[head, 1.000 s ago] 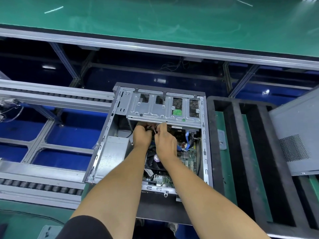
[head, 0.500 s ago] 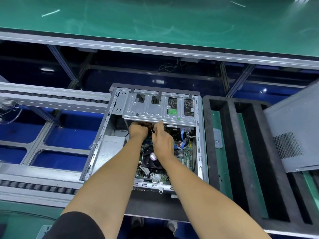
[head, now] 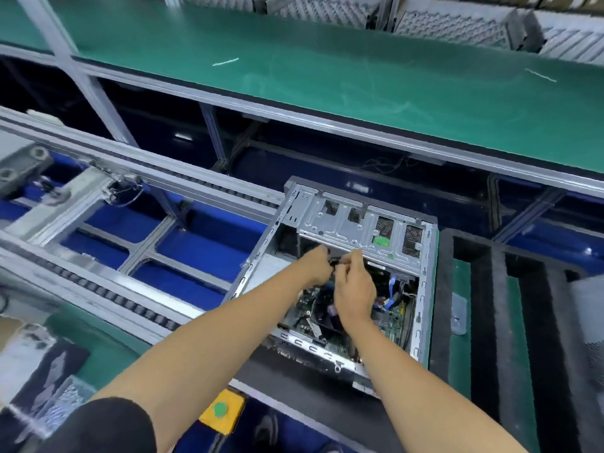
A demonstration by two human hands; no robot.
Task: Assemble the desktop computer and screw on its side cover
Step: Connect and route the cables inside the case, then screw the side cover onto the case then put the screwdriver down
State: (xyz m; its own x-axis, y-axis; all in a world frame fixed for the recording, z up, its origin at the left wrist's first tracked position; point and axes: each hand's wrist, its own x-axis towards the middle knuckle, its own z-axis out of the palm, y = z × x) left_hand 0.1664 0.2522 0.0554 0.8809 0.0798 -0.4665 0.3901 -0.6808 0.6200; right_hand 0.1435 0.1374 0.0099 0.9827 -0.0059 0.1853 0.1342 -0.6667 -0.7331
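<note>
**A:** What step is under way here?

**B:** Internal assembly, by my reading. One open computer case (head: pixel 343 282) lies on its side on a dark foam pallet (head: pixel 483 322), right of centre, with the motherboard (head: pixel 389 318) exposed. Both hands reach in just below the silver drive cage (head: pixel 356 223) at the far end. The left hand (head: pixel 315 268) and right hand (head: pixel 354 294) meet over a small dark part, probably a cable connector (head: pixel 336 261).

**A:** How are the fingers set?

**B:** The right hand's fingers (head: pixel 354 256) are curled and pinching that part. The left hand's fingers are curled around its other end, though blur hides the exact grip.

**A:** What does the next move call for?

**B:** Probably seating the connector squarely, with a firm push and no bent wires. The side cover is not yet on; a grey perforated panel (head: pixel 588 322) at the far right edge may be it.

**A:** And the count?

**B:** Two hands, one case, one drive cage, one motherboard, one panel. Also one yellow box with a green button (head: pixel 222 411) near the front edge, and one green worktop (head: pixel 327 67) beyond.
</note>
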